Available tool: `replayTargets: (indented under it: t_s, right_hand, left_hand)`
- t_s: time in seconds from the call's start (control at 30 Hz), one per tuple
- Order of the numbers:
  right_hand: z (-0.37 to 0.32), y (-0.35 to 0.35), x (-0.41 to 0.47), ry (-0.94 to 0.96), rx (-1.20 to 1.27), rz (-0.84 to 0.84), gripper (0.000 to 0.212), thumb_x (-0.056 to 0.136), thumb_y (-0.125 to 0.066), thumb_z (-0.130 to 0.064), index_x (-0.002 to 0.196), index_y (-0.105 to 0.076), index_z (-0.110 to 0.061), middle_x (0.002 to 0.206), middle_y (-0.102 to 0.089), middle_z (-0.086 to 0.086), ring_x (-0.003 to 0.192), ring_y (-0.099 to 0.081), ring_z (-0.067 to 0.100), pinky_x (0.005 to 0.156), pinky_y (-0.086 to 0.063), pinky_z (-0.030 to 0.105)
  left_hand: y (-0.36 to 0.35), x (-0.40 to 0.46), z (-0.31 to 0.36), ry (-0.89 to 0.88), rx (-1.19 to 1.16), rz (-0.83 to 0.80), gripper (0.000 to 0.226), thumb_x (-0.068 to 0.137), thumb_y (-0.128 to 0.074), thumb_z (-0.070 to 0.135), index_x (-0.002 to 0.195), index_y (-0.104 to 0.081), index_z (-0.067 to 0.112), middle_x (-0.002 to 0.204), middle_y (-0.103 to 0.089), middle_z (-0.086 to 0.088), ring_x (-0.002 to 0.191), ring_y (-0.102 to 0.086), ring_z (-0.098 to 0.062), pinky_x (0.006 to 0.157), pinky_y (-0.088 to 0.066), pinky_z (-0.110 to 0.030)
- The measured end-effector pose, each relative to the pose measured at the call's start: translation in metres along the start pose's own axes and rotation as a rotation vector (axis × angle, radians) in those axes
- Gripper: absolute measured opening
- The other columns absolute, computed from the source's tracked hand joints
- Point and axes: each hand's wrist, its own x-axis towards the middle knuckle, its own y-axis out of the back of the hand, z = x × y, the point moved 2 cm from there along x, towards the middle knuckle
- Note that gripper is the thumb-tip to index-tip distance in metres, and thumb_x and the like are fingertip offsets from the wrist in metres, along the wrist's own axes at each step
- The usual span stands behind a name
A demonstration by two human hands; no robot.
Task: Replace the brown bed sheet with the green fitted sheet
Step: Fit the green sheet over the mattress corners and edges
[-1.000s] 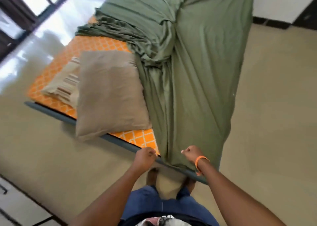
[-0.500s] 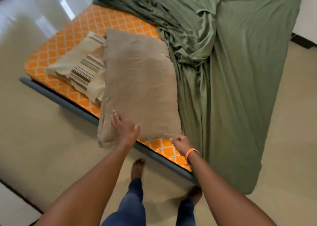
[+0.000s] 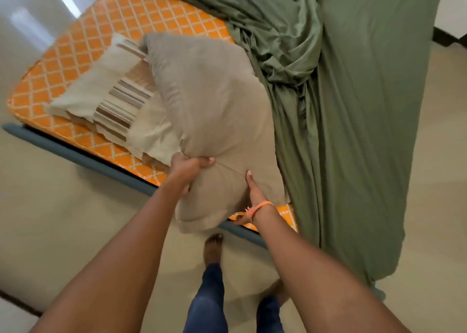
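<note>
Two hands (image 3: 217, 178) grip soft tan pillow (image 3: 214, 110).

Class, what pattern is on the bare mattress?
Orange with a white lattice, clearest in the head view: mattress.

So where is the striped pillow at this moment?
In the head view, the striped pillow lies on the orange mattress, left of the beige pillow gripped by both hands.

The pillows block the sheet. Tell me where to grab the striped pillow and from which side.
Take the striped pillow by its near edge, the one along the bed's foot-side rail, coming from the floor side on the left. That edge lies exposed, while its right part is tucked under the tan pillow, which both hands now hold.
</note>
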Motion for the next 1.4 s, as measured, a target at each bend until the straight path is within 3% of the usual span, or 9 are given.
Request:
replayTargets:
  t_s: [0.13,0.57,0.67,0.77,0.9,1.07,1.2,1.3,1.4]
  right_hand:
    - [-0.017,0.008,-0.041,0.029,0.153,-0.115,0.062,0.078,-0.074,-0.056,0.121,-0.061,-0.014,0.105,-0.069,0.01,0.096,-0.063,0.03,0.089,-0.047,0.053]
    - [-0.096,0.155,-0.125,0.341,0.375,-0.097,0.064,0.072,-0.076,-0.046,0.126,-0.064,-0.015,0.119,-0.07,0.013,0.11,-0.065,0.031,0.092,-0.052,0.052]
    - [-0.1,0.216,-0.122,0.342,0.462,-0.119,0.046,0.087,-0.063,-0.045,0.121,-0.065,-0.014,0.098,-0.076,0.012,0.084,-0.074,0.029,0.071,-0.061,0.047]
    - [-0.107,0.277,-0.111,0.372,0.539,-0.112,0.039,0.096,-0.054,-0.044,0.114,-0.065,-0.012,0.086,-0.076,0.01,0.071,-0.074,0.025,0.055,-0.061,0.042]
    - [-0.116,0.337,-0.086,0.42,0.613,-0.052,0.036,0.094,-0.06,-0.041,0.118,-0.065,-0.015,0.104,-0.074,0.011,0.097,-0.069,0.03,0.077,-0.059,0.047]
    - [-0.099,0.383,-0.038,0.226,0.455,0.122,0.072,0.08,-0.078,-0.041,0.139,-0.048,-0.011,0.131,-0.061,0.015,0.115,-0.059,0.034,0.105,-0.044,0.057]
    - [-0.069,0.43,0.056,0.159,0.082,0.264,0.107,0.048,-0.092,-0.06,0.134,-0.053,-0.009,0.135,-0.059,0.012,0.12,-0.056,0.034,0.106,-0.042,0.056]
    - [-0.058,0.417,0.034,-0.015,0.142,0.161,0.046,0.081,-0.079,-0.033,0.114,-0.059,-0.009,0.11,-0.067,0.016,0.098,-0.063,0.036,0.086,-0.051,0.061]
    - [-0.06,0.398,0.0,-0.051,0.166,0.177,0.036,0.094,-0.063,-0.027,0.123,-0.053,-0.008,0.119,-0.059,0.014,0.112,-0.056,0.041,0.076,-0.05,0.059]
  left_hand:
    - [-0.012,-0.053,0.044,-0.128,-0.009,-0.078,0.044,0.065,-0.083,-0.003,0.106,-0.071,0.008,0.095,-0.074,-0.006,0.079,-0.071,-0.019,0.066,-0.056,-0.026]
    - [-0.173,-0.178,0.105,-0.491,0.26,-0.337,0.066,0.05,-0.09,0.017,0.11,-0.066,0.006,0.105,-0.072,-0.005,0.097,-0.069,-0.021,0.089,-0.057,-0.042]
    - [-0.245,-0.204,0.1,-0.581,0.446,-0.539,0.045,0.062,-0.084,0.003,0.103,-0.066,0.009,0.104,-0.071,-0.004,0.1,-0.066,-0.017,0.091,-0.054,-0.038]
    - [-0.313,-0.22,0.096,-0.575,0.604,-0.638,0.064,0.046,-0.085,0.021,0.105,-0.066,0.01,0.104,-0.072,-0.002,0.101,-0.066,-0.019,0.092,-0.055,-0.041]
    - [-0.368,-0.209,0.077,-0.475,0.559,-0.718,0.065,0.043,-0.083,0.008,0.106,-0.069,0.009,0.109,-0.073,-0.008,0.103,-0.067,-0.022,0.092,-0.055,-0.036]
    - [-0.385,-0.164,0.0,-0.238,0.524,-0.509,0.031,0.067,-0.083,-0.005,0.09,-0.069,0.012,0.095,-0.072,-0.008,0.09,-0.066,-0.023,0.082,-0.054,-0.034]
    - [-0.361,-0.117,-0.091,0.077,0.556,-0.135,0.05,0.055,-0.086,0.021,0.097,-0.066,0.003,0.102,-0.071,-0.015,0.09,-0.068,-0.029,0.076,-0.058,-0.038]
    - [-0.343,-0.089,-0.124,0.084,0.748,-0.059,0.058,0.063,-0.079,0.031,0.114,-0.061,0.007,0.114,-0.065,-0.012,0.105,-0.063,-0.035,0.083,-0.054,-0.036]
    - [-0.335,-0.104,-0.107,0.044,0.665,-0.134,0.037,0.074,-0.074,0.016,0.107,-0.062,0.004,0.103,-0.063,-0.012,0.089,-0.061,-0.027,0.074,-0.053,-0.034]
